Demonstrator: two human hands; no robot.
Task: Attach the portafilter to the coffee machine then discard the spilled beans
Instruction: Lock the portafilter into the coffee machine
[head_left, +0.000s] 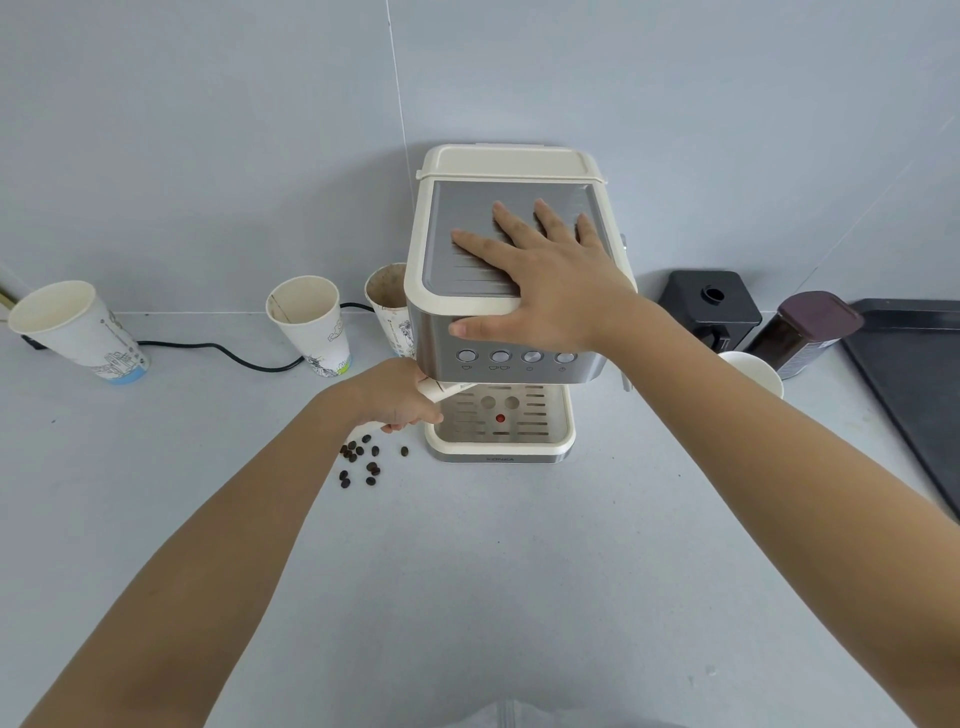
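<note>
A cream and steel coffee machine (447, 244) stands at the back of the grey counter. My right hand (540, 275) lies flat on its top plate, fingers spread, thumb over the front edge. My left hand (395, 397) is closed around the cream handle of the portafilter (448, 389), which runs under the machine's front toward the brew head; the basket end is hidden. Several dark coffee beans (363, 462) lie scattered on the counter just left of the drip tray (569, 434).
Three paper cups stand at the back left: one (78, 332), one (311, 325), one (387, 301) beside the machine. A black power cord (234, 356) runs between them. Right of the machine are a white cup (756, 369), a black box (709, 304), a dark jar (805, 332) and a black tray (914, 389).
</note>
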